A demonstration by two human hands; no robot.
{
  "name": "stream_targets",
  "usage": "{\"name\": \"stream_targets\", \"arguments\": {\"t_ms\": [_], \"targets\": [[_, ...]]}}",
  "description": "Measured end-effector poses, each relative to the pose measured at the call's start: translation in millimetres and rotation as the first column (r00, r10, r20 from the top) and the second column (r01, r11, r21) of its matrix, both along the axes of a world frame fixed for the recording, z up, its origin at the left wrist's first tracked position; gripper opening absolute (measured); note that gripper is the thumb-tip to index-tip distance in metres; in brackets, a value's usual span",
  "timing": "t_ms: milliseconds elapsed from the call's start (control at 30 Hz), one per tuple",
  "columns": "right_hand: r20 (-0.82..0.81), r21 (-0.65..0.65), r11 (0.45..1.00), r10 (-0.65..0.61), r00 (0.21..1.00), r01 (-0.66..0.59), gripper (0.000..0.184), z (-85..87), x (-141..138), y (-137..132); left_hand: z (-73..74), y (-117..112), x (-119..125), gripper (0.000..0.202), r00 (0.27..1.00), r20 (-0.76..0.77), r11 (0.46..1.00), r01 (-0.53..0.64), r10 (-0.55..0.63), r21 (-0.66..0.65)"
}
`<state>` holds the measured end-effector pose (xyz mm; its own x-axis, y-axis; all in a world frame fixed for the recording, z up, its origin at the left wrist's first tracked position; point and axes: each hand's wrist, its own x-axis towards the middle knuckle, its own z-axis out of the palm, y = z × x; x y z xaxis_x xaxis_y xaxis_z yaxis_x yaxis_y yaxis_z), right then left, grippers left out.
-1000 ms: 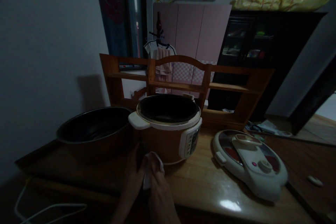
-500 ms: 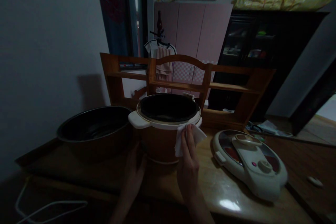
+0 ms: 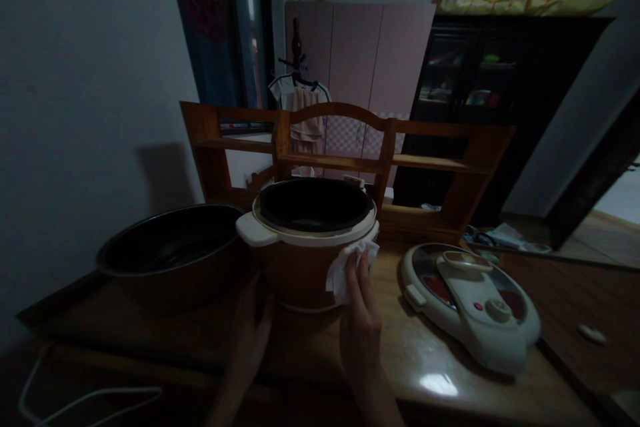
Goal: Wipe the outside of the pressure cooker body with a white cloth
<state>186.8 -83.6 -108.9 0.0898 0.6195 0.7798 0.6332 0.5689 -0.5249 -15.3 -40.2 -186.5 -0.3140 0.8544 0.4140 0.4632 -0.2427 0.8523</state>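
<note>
The cooker body (image 3: 297, 273) stands upright on the wooden table (image 3: 405, 360), just beyond the two hands and mostly between them. It is brown, with a white rim, and its top is uncovered, so the black inner pot (image 3: 317, 203) can be seen. The white side handle (image 3: 256, 231) points outward above the left hand (image 3: 250, 330).

The right hand (image 3: 361, 323) holds a white cloth (image 3: 340, 273) under its closed-up, extended fingers and presses it flat on the front right side of the cooker body, a little under the rim. The left hand is near the lower left side of the cooker body. It is loosely opened, the thumb apart from the fingers, and I see nothing inside it. The light is weak there, so I cannot tell whether its fingertips touch the wall.

To the left of the left hand, and farther away, is a wide dark pot (image 3: 170, 287), close beside the cooker body. To the right of the right hand, apart from it, the white lid (image 3: 493, 330) lies with its knob upward. Beyond both hands, behind the cooker body, is a wooden shelf (image 3: 335, 163). Farther still is a pink wardrobe (image 3: 355, 53).
</note>
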Motion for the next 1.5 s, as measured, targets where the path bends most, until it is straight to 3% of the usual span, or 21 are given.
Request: {"name": "stream_targets", "arguments": {"t_ms": [633, 867, 1067, 1500], "targets": [[-0.098, -0.116, 0.989, -0.106, 0.99, 0.094, 0.077, -28.4, 17, 3, 5.3, -3, 3, 0.055, 1.0, -0.002, 1.0, 0.0, 0.0, 0.021], [-0.083, -0.095, 0.989, -0.12, 0.989, 0.112, 0.079, -24.4, 11, -1, -0.6, 0, 0, 0.056, 1.0, -0.016, 1.0, -0.011, 0.011, 0.02], [-0.056, -0.038, 0.998, -0.05, 0.997, 0.047, 0.072, -22.8, 10, -5, 0.8, -1, 0, 0.055, 1.0, -0.008, 1.0, -0.005, 0.005, -0.002], [-0.142, -0.087, 0.993, -0.086, 0.986, 0.074, 0.091, -16.4, 31, 8, -0.5, 0, 0, 0.057, 1.0, 0.008, 1.0, -0.003, 0.002, 0.015]]}}
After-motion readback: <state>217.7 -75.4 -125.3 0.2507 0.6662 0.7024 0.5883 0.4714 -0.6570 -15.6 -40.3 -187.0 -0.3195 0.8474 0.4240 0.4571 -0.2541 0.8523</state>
